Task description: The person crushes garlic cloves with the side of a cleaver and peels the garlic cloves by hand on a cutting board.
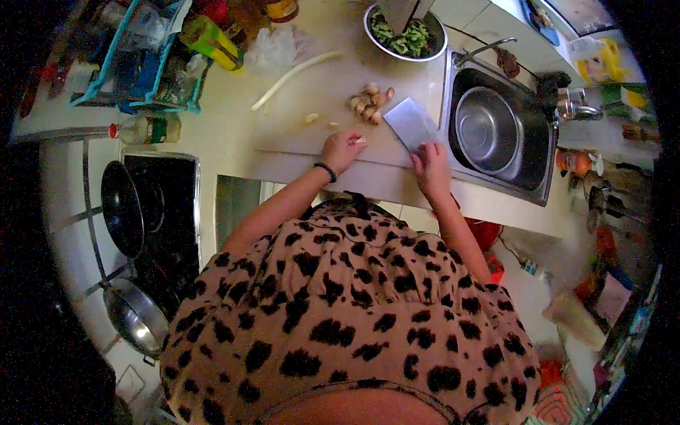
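Observation:
My right hand (432, 166) grips the handle end of a cleaver (411, 120), whose broad blade lies over the counter by the sink. My left hand (343, 151), with a dark bracelet at the wrist, pinches a small pale piece that looks like a garlic clove (361, 140). Just beyond it sits a heap of brownish, knobbly pieces (366, 106); their kind is unclear. Two small pale pieces (312, 118) lie to the left of the heap. Farther back, a long white stalk (294, 76) rests at a slant on the cutting surface (283, 134).
A bowl of chopped greens (375, 53) stands at the back. To the right, a sink (545, 170) holds a metal basin (489, 131) under a faucet (489, 49). A bottle (149, 130), a teal rack (88, 95) and a stove with a black pan (120, 209) are on the left.

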`<act>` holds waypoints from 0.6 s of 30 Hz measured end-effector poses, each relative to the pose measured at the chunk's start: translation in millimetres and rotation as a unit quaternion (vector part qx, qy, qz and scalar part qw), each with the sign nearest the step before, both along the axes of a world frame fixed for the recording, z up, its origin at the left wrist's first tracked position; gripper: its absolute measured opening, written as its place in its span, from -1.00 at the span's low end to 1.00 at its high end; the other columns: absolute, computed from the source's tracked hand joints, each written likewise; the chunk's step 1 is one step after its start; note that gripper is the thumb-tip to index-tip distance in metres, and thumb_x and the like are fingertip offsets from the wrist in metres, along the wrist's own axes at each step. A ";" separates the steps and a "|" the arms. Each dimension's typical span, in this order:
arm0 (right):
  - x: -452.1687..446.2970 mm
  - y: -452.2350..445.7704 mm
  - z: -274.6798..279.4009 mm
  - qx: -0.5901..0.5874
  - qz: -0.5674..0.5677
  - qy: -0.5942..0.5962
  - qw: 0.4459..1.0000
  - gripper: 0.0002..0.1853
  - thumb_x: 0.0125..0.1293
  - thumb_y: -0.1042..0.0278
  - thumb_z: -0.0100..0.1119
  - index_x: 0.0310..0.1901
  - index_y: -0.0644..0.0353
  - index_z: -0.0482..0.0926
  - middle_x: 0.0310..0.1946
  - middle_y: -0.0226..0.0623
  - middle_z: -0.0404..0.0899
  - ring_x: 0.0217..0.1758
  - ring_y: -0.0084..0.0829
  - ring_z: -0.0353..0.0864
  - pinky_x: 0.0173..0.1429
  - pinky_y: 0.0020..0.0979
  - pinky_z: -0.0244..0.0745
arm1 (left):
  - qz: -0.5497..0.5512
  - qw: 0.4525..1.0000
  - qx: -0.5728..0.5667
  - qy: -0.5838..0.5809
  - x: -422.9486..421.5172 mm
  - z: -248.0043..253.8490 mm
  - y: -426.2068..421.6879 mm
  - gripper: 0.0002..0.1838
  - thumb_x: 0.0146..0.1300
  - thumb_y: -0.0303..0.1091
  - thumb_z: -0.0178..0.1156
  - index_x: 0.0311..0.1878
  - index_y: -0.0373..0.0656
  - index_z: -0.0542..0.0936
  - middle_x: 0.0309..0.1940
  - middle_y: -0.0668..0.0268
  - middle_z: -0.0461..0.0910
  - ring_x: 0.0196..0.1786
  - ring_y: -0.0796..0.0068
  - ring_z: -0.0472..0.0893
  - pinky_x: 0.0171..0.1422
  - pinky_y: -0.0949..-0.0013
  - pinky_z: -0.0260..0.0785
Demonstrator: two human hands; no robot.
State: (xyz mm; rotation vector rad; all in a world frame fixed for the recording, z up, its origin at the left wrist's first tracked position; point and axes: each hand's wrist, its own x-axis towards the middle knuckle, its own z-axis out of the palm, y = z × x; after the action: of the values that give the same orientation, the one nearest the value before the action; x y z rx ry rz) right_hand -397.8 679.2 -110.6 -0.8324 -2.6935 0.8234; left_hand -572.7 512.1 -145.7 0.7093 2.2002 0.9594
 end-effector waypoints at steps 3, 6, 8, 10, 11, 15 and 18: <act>2.1 -1.4 4.0 0.042 -0.015 0.013 0.999 -0.77 0.12 0.38 0.20 -0.20 0.24 0.46 -0.21 -0.06 0.44 -0.16 0.01 0.45 -0.07 -0.13 0.39 | 0.010 1.000 -0.021 -0.017 -8.5 -6.8 1.2 -0.68 0.23 -0.16 0.12 -0.08 -0.16 0.60 -0.16 0.05 0.61 -0.14 0.25 0.63 -0.04 0.28 0.43; -28.9 -14.1 9.7 -0.027 0.021 0.032 0.999 -0.77 0.12 0.38 0.20 -0.18 0.22 0.47 -0.18 -0.07 0.43 -0.14 0.01 0.45 -0.05 -0.12 0.39 | -0.010 0.997 0.075 0.026 -10.4 -14.0 -4.8 -0.67 0.25 -0.17 0.08 0.00 -0.11 0.57 -0.19 0.03 0.61 -0.18 0.20 0.62 -0.06 0.23 0.44; -55.1 -20.8 6.0 -0.077 0.077 0.017 0.994 -0.77 0.17 0.38 0.14 -0.14 0.22 0.47 -0.16 -0.08 0.43 -0.11 0.01 0.45 -0.04 -0.13 0.39 | -0.033 0.994 0.091 0.054 -14.3 -18.0 -9.9 -0.65 0.25 -0.20 0.06 0.06 -0.08 0.53 -0.21 0.02 0.61 -0.20 0.15 0.61 -0.08 0.20 0.44; -72.6 -24.9 2.0 -0.050 0.080 0.011 0.995 -0.73 0.15 0.42 0.15 -0.10 0.22 0.46 -0.16 -0.07 0.43 -0.12 -0.01 0.47 -0.05 -0.15 0.41 | -0.059 0.989 0.110 0.083 -22.1 -20.7 -12.4 -0.63 0.24 -0.22 0.04 0.11 -0.05 0.48 -0.22 0.01 0.60 -0.21 0.11 0.60 -0.10 0.16 0.44; -79.1 -24.0 -0.9 -0.022 0.083 0.001 0.996 -0.69 0.13 0.46 0.17 -0.06 0.22 0.45 -0.16 -0.07 0.44 -0.14 -0.03 0.48 -0.06 -0.18 0.42 | -0.062 0.992 0.029 0.109 -27.3 -16.9 -12.7 -0.61 0.27 -0.28 0.02 0.16 -0.04 0.44 -0.07 0.05 0.55 -0.10 0.09 0.58 -0.01 0.14 0.41; -97.8 -6.8 -41.6 0.022 0.066 0.042 0.997 -0.64 0.12 0.45 0.16 -0.01 0.22 0.42 -0.14 -0.02 0.43 -0.13 0.03 0.47 -0.05 -0.15 0.42 | 0.000 0.988 -0.057 0.145 -57.4 -8.8 -19.8 -0.62 0.27 -0.38 0.01 0.17 -0.05 0.40 0.10 0.13 0.47 -0.01 0.08 0.55 0.07 0.09 0.39; -111.6 -3.1 -46.4 -0.026 0.062 0.076 0.995 -0.61 0.08 0.47 0.15 0.00 0.24 0.41 -0.15 0.01 0.42 -0.10 0.05 0.45 -0.04 -0.14 0.42 | 0.043 0.992 0.015 0.116 -69.1 -15.0 -20.0 -0.66 0.25 -0.41 0.03 0.12 -0.08 0.43 0.04 0.16 0.50 -0.08 0.12 0.56 0.03 0.11 0.39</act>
State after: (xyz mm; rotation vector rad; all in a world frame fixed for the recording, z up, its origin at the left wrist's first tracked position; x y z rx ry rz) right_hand -509.4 676.1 -157.0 -0.5904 -2.6195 0.9463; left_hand -641.8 492.1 -160.6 0.7798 2.4399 0.9970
